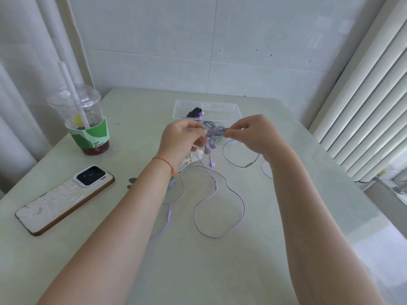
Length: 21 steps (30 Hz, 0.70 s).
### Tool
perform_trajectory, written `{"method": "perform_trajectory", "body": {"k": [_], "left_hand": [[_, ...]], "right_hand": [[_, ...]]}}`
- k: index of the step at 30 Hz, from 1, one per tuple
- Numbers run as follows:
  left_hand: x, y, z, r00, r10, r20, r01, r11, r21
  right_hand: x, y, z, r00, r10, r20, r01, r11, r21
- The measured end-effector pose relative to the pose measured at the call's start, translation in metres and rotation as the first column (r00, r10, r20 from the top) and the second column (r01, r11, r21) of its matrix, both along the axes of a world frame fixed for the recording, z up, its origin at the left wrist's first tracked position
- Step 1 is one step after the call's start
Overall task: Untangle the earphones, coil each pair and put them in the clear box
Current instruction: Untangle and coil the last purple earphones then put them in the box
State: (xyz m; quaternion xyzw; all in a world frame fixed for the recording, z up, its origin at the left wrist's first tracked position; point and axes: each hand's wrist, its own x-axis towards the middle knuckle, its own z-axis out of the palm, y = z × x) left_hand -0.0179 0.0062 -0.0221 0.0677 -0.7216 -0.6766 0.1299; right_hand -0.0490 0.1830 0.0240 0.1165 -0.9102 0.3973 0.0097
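1. Purple earphones (210, 148): a knotted bunch held in the air between both hands, above the counter (275, 238); earbuds dangle below it, and long loops of cord and the plug trail on the surface toward the person.
2. Green earphones (220, 134): pale green cord, seemingly caught in the same bunch; the view is too small to say how.
3. Left hand (184, 137): raised, wrist bent, fingers curled and pinching the left end of the bunch. A red thread bracelet (164, 161) sits on the wrist.
4. Right hand (251, 133): raised level with the other, thumb and forefinger pinching the right end.
5. Step in hand: untangling. Coiling not begun for this pair, by the look of it. The next move likely calls for drawing one cord free through the knot, gently.
6. Clear box (233, 111): just beyond the hands, open; something dark and purple lies inside.
7. White cord (187, 160): bundled under the left wrist.
8. Phone (63, 199): face down, far left.
9. Drink cup (84, 119): with straw, left rear.
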Motion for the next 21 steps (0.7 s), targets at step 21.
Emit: {"method": "perform_trajectory", "body": {"k": [21], "left_hand": [[-0.004, -0.007, 0.0, 1.0, -0.016, -0.001, 0.016, 0.98, 0.201]], "right_hand": [[0.007, -0.007, -0.001, 0.974, 0.178, 0.138, -0.207, 0.948, 0.241]]}}
